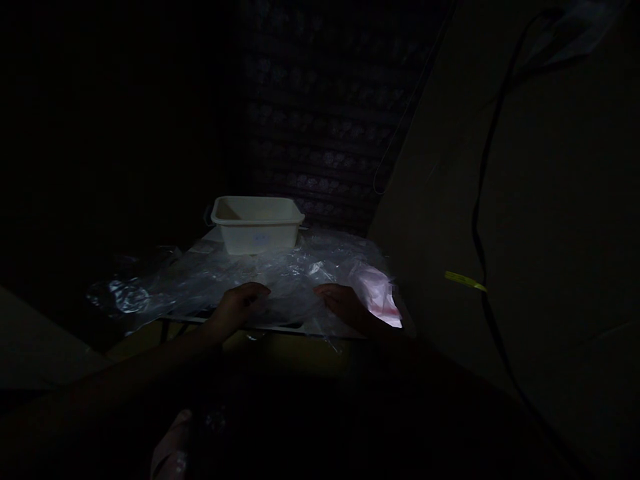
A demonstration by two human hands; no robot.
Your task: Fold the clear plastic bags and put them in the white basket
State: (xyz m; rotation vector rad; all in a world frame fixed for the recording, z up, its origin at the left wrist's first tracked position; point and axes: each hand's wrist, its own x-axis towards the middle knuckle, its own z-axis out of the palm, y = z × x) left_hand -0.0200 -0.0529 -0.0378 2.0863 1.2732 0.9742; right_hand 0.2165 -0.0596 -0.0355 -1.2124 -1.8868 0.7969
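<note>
Touching clear plastic film, below mid-frame, with left hand and right hand; cannot tell whether pinching with fingers.

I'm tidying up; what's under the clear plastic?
Under the clear plastic is a table, its front edge showing. Creased plastic and darkness cover most of its top, so anything else beneath cannot be made out.

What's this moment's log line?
left hand: at clear crinkled plastic film; right hand: at same film; grips: unclear; beyond: pale rectangular plastic tub
</note>
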